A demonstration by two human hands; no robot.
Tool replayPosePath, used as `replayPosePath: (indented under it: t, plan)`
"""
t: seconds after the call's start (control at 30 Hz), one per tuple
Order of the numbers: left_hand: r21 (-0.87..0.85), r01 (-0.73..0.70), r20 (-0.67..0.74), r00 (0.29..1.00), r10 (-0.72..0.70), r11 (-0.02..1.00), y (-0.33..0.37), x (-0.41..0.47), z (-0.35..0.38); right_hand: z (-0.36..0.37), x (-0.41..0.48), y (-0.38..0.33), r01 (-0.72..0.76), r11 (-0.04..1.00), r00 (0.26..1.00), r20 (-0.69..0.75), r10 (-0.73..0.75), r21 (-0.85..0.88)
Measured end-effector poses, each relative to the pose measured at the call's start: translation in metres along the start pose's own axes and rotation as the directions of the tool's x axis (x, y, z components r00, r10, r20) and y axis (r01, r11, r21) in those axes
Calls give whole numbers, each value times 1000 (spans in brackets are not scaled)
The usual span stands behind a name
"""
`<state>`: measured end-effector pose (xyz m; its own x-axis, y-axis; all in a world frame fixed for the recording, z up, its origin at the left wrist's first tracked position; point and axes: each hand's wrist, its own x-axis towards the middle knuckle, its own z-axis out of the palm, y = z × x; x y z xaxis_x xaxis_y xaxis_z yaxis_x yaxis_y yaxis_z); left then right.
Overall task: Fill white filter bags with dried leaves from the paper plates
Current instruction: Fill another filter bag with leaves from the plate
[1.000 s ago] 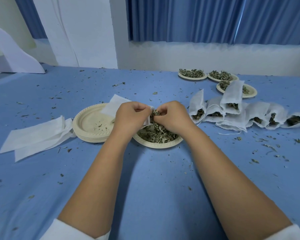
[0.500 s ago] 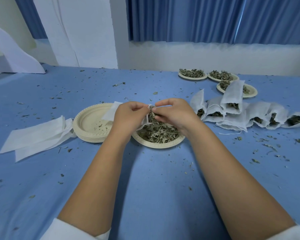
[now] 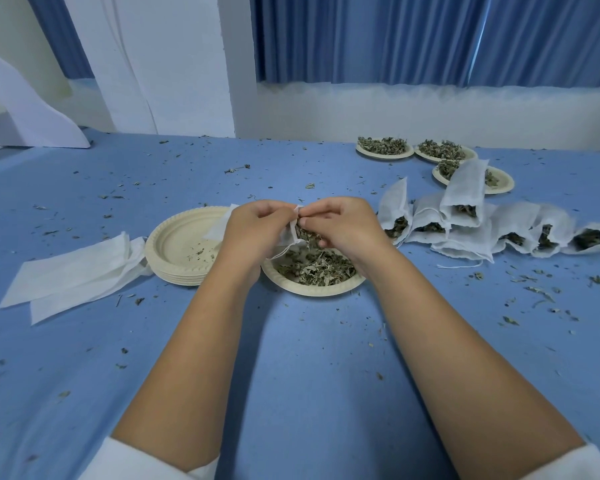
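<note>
Nearest the camera, two white sleeves (image 3: 136, 462) end at bare forearms that reach out over the blue table (image 3: 309, 393), which is sprinkled with leaf crumbs. Past the forearms sits a paper plate (image 3: 312, 293) heaped with dried leaves (image 3: 319, 268). Just above it both hands meet around one white filter bag (image 3: 287, 237). The left hand (image 3: 253, 230) has its fingers curled round the bag's body, gripping it. The right hand (image 3: 343, 226) pinches the rim of the bag's mouth between thumb and forefinger, its other fingers curled in against a clump of leaves at the opening. A thin drawstring (image 3: 281, 252) hangs from the bag toward the plate. To the left a stack of empty plates (image 3: 181, 247) holds a few crumbs, and beside it flat empty bags (image 3: 73, 275) lie overlapped. To the right a row of filled bags (image 3: 482, 233) lies with leaves showing at the open mouths. Farther back three more plates of leaves (image 3: 385, 148) sit near the white wall (image 3: 430, 112), one partly covered by a bag, below blue curtains (image 3: 430, 36)
</note>
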<state>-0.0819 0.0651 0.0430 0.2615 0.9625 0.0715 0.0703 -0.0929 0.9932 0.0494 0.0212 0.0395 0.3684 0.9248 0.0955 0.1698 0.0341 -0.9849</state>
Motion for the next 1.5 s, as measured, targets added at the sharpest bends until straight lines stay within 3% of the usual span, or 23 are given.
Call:
replayPosePath:
  t: [0.13, 0.23, 0.33, 0.47, 0.67, 0.9, 1.03, 1.1, 1.2, 1.27, 1.5]
  plan:
    - [-20, 18, 11, 1000, -18, 1000, 3, -3, 1, -2, 5, 4, -62, 997, 993, -102, 58, -45]
    - [-26, 14, 12, 1000, -13, 1000, 2, -2, 1, -5, 6, 4, -264, 964, 964, 5, 265, -39]
    - [0, -5, 4, 1000, 5, 1000, 1, 0, 1, -4, 5, 1, -348, 936, 935, 92, 342, 56]
    - [90, -56, -6, 998, 56, 994, -3, 1, 3, -2, 8, 3, -307, 945, 951, 9, 308, 115]
    - [123, -84, -38, 995, 89, 989, -7, 3, 3, -6, 11, -6, -273, 893, 957, 7, 290, 358]
    - [-27, -6, -47, 999, 5, 1000, -1, 1, -1, -4, 2, -3, -109, 983, 994, 39, 104, 147]
    - [-73, 38, -7, 999, -39, 997, 4, -3, -2, 1, 1, 1, -38, 999, 998, -48, 39, 27]
    - [-105, 59, 4, 998, -59, 993, 6, -3, -2, 1, 2, 3, -88, 996, 995, -51, 90, 31]
    - [-99, 62, 12, 998, -62, 993, 7, -4, -3, 1, 0, 3, -240, 960, 969, 101, 228, 143]
    - [-73, 42, 13, 999, -42, 996, 6, -5, -2, 3, 0, 4, -247, 947, 962, 174, 213, 207]
    - [32, -57, 74, 996, 55, 998, 9, -9, 4, 11, 1, 10, -118, 993, 993, -12, 118, 7]
